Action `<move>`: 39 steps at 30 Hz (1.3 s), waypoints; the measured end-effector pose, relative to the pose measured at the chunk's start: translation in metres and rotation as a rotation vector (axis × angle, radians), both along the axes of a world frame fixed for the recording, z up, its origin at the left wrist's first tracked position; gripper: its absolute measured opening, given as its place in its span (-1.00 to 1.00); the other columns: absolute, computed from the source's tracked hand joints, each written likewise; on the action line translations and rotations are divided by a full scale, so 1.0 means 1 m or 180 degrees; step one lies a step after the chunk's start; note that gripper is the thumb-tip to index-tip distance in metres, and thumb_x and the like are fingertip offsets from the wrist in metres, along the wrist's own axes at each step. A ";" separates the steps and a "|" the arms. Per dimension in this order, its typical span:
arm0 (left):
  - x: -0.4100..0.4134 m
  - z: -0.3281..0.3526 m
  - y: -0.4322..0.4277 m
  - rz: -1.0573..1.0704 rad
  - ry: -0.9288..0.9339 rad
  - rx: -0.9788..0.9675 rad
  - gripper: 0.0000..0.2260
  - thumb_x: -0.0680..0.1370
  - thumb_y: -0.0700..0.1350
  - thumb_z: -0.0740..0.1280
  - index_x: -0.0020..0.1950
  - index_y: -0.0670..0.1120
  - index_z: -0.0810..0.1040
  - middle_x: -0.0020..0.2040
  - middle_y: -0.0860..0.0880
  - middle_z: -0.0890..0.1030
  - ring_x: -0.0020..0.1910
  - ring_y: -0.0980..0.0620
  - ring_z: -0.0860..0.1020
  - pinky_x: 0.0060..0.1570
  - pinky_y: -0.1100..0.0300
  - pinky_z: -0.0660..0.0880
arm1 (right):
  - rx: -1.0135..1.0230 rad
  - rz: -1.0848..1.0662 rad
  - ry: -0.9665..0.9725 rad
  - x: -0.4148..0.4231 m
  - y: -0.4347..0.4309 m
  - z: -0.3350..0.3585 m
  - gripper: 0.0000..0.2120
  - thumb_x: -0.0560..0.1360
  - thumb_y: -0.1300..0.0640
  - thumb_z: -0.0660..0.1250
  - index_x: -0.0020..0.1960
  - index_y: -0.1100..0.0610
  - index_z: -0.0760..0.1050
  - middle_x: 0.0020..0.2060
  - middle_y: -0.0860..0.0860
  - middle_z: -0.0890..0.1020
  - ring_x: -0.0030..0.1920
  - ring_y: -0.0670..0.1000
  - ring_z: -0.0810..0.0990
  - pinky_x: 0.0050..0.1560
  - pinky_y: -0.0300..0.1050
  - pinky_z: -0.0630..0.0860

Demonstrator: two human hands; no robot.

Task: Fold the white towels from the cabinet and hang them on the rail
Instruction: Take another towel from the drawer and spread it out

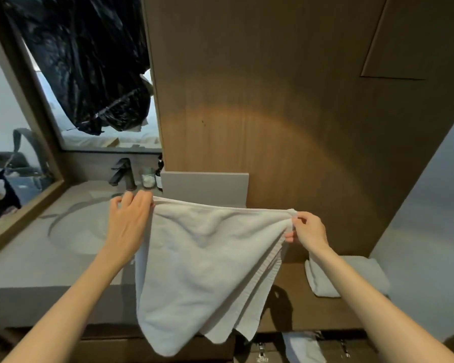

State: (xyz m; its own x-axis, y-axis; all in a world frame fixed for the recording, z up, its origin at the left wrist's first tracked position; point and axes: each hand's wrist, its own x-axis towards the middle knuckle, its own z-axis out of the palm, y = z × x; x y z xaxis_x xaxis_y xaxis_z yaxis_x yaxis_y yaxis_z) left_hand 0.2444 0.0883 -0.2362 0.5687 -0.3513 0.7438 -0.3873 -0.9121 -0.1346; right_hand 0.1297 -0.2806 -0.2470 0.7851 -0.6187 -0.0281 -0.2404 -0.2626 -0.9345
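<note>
Head view, the only one given. Saw white towel (pixel 207 258) stretched betw. both hands, top edge taut and near level, the rest hanging in several loose layers below and betw. the wrists. Gripped L top corner w/ left hand (pixel 130 221), fingers curled over the edge, back of hand to camera. Pinched bunched R top corner w/ right hand (pixel 308 230), thumb and fingers closed on the gathered cloth. Looked like mid-fold, not yet hung; couldn't spot the rail for certain.

To do the step well, by judgement: needed the layers fanned apart below right hand evened out first. Needed both corners kept at same height and tension for matched hems, then hand brought to hand for the next fold. Risked a crooked fold w/ inner layers slipping from the pinch.

Edges and room: wood wall panel (pixel 273 127) straight beyond the hands, grey ledge (pixel 205 184) just behind the top edge, near, prob. not touching. Sink counter (pixel 37 258) under and left of left hand, faucet (pixel 122 174) just beyond its fingertips. Folded towel (pixel 351 276) on a shelf under right forearm. More white cloth (pixel 302 347) low down, below right elbow. Had open room mostly toward the body and down betw. the arms; tight forward.
</note>
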 end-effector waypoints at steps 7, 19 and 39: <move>0.067 -0.023 0.026 0.0077 0.0328 0.0418 -0.82 0.43 -0.31 0.44 -0.12 -0.13 0.46 -0.23 -0.09 0.46 -0.29 -0.09 0.35 -0.27 0.09 0.20 | -0.0111 0.0098 -0.0035 0.065 0.006 0.003 -0.78 0.61 0.19 0.25 0.23 0.16 0.52 -0.06 0.05 0.62 -0.16 0.05 0.68 -0.09 -0.05 0.66; 0.195 -0.010 0.013 0.0061 0.0923 0.0824 -0.42 0.02 -0.34 0.61 -0.02 -0.18 0.52 -0.19 -0.10 0.54 -0.28 -0.10 0.42 -0.34 0.11 0.27 | 0.0034 -0.0521 -0.0238 0.180 0.021 0.010 -0.82 0.61 0.17 0.26 0.19 0.11 0.50 -0.06 0.05 0.61 -0.22 0.02 0.69 -0.13 -0.13 0.65; 0.316 -0.108 -0.024 0.0135 0.1883 0.0904 -0.68 0.34 -0.37 0.47 -0.01 -0.10 0.50 -0.12 -0.10 0.54 -0.18 -0.12 0.49 -0.31 0.03 0.50 | 0.0542 -0.0729 0.0100 0.293 -0.008 -0.082 -0.89 0.60 0.27 0.25 0.07 0.18 0.53 -0.12 0.09 0.62 -0.14 0.08 0.66 -0.26 -0.22 0.61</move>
